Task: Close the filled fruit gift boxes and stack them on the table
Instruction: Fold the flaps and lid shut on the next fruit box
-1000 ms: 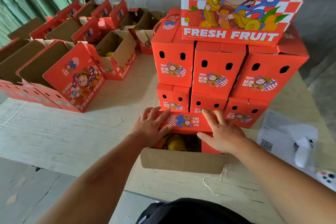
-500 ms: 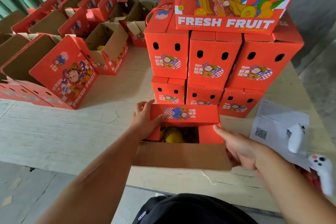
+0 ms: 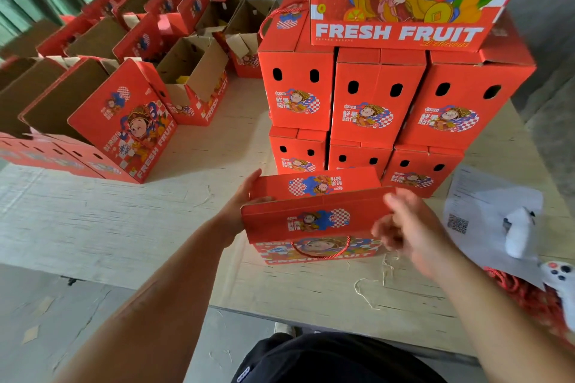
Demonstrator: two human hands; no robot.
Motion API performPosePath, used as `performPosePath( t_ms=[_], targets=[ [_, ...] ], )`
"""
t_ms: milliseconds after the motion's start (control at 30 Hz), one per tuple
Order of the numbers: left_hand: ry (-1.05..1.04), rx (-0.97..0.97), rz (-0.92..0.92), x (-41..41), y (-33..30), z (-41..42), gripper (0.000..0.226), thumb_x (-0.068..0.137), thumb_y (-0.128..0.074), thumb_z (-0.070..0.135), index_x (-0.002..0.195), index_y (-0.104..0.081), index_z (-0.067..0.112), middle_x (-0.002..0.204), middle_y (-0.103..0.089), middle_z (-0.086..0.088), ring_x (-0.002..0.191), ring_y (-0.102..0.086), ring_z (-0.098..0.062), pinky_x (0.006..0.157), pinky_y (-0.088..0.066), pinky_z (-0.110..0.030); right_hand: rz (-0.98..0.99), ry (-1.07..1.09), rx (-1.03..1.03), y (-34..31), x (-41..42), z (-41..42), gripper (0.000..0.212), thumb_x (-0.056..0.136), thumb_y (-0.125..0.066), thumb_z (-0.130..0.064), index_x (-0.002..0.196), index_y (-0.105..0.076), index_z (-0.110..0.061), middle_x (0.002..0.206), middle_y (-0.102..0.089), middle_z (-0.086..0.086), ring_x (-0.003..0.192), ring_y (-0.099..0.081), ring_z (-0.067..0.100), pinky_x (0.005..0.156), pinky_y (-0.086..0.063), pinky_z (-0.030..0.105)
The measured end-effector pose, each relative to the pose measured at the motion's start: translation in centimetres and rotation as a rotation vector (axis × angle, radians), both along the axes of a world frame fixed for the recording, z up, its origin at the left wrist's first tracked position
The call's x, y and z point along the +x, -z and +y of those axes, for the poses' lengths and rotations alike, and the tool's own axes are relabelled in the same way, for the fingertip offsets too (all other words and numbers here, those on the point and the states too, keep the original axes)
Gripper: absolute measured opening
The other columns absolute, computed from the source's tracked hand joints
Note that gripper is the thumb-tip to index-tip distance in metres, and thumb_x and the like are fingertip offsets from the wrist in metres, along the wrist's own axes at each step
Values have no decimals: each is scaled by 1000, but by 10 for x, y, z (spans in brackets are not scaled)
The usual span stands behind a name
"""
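Your left hand (image 3: 241,210) grips the left end of the red cardboard gift box (image 3: 314,221) at the centre of the frame, thumb hooked over the top edge where the two printed flaps meet. Both flaps are folded down — the far one shows a cartoon figure on a checkered patch, the near one the same print the other way up. A twisted red cord handle (image 3: 322,250) hangs in a loop on the box's near face.

Your right hand (image 3: 410,233) is at the box's right end, smeared by motion; I cannot tell whether it grasps the flap or hovers loose.

The box sits on a pale, rough-grained board table (image 3: 124,227), just in front of the stack of closed boxes (image 3: 376,112) — matte red, rectangular, each with two oval punched holes, two tiers of three, with a larger glossy "FRESH FRUIT" box (image 3: 401,0) on top.

In the upper left stand open boxes (image 3: 118,93), raw brown corrugated inside, flaps upright. At the right edge lie a sheet of white paper (image 3: 485,211) with a QR code and two white plastic controllers (image 3: 519,233).
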State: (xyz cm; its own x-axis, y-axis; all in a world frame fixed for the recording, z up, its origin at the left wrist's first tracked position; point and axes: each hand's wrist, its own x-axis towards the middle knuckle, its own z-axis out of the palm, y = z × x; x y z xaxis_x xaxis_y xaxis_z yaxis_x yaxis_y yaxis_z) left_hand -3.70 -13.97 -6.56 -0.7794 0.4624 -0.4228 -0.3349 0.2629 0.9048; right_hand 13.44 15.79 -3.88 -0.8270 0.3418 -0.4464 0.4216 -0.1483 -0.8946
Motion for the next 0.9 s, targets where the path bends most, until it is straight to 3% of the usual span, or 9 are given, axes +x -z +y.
performPosePath(
  t_ms=[67, 100, 200, 333, 433, 500, 567, 700, 900],
  targets=[
    [-99, -2, 5, 2, -1, 2, 48, 108, -50, 36, 155, -40, 36, 152, -51, -5, 125, -60, -22, 99, -52, -37, -45, -95, 770, 6, -1, -10, 48, 98, -56, -55, 141, -48, -35, 80, -69, -5, 67, -64, 14, 59, -50, 32],
    [-141, -5, 2, 3, -2, 3, 50, 104, -46, 52, 151, -47, 36, 152, -52, -2, 129, -57, -22, 108, -45, -42, -42, -97, 996, 7, -2, -16, 63, 95, -61, -55, 151, -37, -38, 91, -66, -5, 78, -63, 17, 63, -51, 34],
    [-164, -101, 30, 2, -3, 7, 78, 79, -43, 84, 142, -55, 39, 151, -52, 2, 135, -50, -21, 116, -33, -49, 98, -127, 1320, 15, -14, -26, 82, 90, -70, -40, 161, -30, -32, 119, -48, 13, 106, -49, 33, 85, -52, 47],
    [-174, -654, 701, 6, 4, 19, 39, 99, -57, 41, 137, -62, 31, 141, -55, -4, 132, -41, -34, 112, -33, -47, 92, -350, 1361, 32, -25, -28, 72, 94, -59, -56, 153, -46, -15, 146, -44, 9, 133, -38, 33, 111, -38, 49],
    [61, -662, 1071, 22, 10, 28, 42, 91, -64, 59, 120, -70, 29, 125, -58, 3, 117, -45, -28, 100, -34, -43, 147, -352, 1438, 39, -26, -25, 71, 98, -53, -58, 150, -50, -9, 141, -53, 12, 135, -44, 36, 114, -37, 49],
    [229, -656, 1137, 32, 19, 27, 70, 81, -58, 85, 123, -67, 30, 122, -56, 9, 113, -46, -20, 98, -36, -37, 211, -321, 1482, 45, -23, -24, 69, 97, -53, -58, 145, -56, -8, 135, -57, 14, 130, -48, 37, 112, -39, 50],
    [212, -644, 1187, 37, 23, 25, 80, 73, -58, 93, 123, -67, 31, 118, -56, 12, 108, -48, -17, 94, -37, -34, 291, -260, 1509, 50, -20, -24, 64, 96, -52, -58, 135, -63, -8, 124, -61, 12, 120, -53, 37, 106, -41, 49],
    [129, -639, 1267, 40, 22, 28, 66, 78, -64, 84, 110, -68, 26, 105, -62, 10, 92, -52, -18, 82, -43, -34, 335, -199, 1542, 52, -24, -25, 57, 97, -49, -60, 117, -68, -11, 105, -60, 8, 99, -53, 36, 89, -41, 47],
    [98, -660, 1261, 34, 21, 33, 57, 86, -59, 79, 98, -68, 24, 93, -63, 7, 81, -54, -20, 72, -49, -36, 294, -233, 1555, 51, -31, -21, 61, 100, -38, -64, 112, -67, -12, 104, -56, 9, 93, -49, 33, 87, -39, 46]
  ],
)
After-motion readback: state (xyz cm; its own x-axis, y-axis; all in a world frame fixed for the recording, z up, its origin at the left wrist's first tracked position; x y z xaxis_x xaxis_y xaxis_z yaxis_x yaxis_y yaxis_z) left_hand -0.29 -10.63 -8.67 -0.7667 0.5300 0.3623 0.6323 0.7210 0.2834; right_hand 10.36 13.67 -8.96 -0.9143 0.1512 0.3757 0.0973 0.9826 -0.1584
